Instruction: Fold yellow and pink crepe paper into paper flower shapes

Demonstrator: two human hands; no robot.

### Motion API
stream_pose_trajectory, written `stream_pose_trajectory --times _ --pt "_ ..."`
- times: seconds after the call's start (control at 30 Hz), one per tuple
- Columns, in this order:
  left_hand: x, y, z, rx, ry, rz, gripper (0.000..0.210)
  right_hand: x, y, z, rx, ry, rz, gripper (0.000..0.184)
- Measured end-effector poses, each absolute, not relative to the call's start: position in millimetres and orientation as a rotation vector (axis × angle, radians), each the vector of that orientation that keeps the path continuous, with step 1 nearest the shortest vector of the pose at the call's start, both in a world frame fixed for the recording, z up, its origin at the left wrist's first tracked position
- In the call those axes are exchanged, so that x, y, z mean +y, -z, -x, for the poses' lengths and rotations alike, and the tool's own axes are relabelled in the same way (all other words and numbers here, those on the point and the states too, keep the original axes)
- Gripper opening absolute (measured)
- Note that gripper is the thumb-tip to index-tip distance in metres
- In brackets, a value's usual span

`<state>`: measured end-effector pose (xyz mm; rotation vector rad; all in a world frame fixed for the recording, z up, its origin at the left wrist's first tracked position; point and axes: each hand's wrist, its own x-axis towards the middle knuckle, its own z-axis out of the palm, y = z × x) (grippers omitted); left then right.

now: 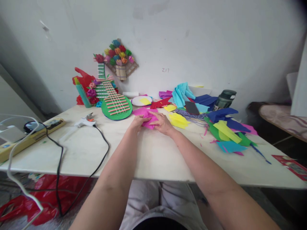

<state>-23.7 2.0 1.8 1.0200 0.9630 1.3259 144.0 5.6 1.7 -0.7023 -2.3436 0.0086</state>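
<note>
Pink paper [152, 122] is lying on the table [163, 156], and both hands are covering part of it. The left hand [137, 123] is hiding some of the near left edge; the right hand [164, 123] is hiding some of the right side. Undersides of the fingers are not showing, and the paper's folds are blurring into one bright patch; number of layers hard to make out.

Grip: fingers of both hands are reaching inward over the paper, slightly spread, touching it. Whether either hand is pinching a fold, the observer cannot tell. The paper is sitting between the two hands, directly under the fingertips, its far left part extending past the left hand towards the green toy guitar [116, 107].

Yellow paper [179, 121] is lying just beyond the right hand. Farther right, a dark flat rectangle [192, 108] is resting by purple yarn; what it is stays unclear. A glue gun [85, 121] is lying well left of the hands. The power strip [33, 138] is running out of view at the left; a red card [291, 166] is being cut off at the right.
</note>
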Motion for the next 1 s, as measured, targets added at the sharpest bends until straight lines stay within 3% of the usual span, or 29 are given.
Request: stream_pose_trajectory --times 0.5,1.0 --pt "3.1 -0.4 21.2 0.995 -1.257 -1.111 0.035 16.7 8.4 -136.8 -2.132 -0.187 0.792 0.005" --pt "2.0 -1.3 15.7 0.974 -1.258 -1.147 0.022 17.4 12.1 -133.6 -1.994 -0.176 0.890 0.012"
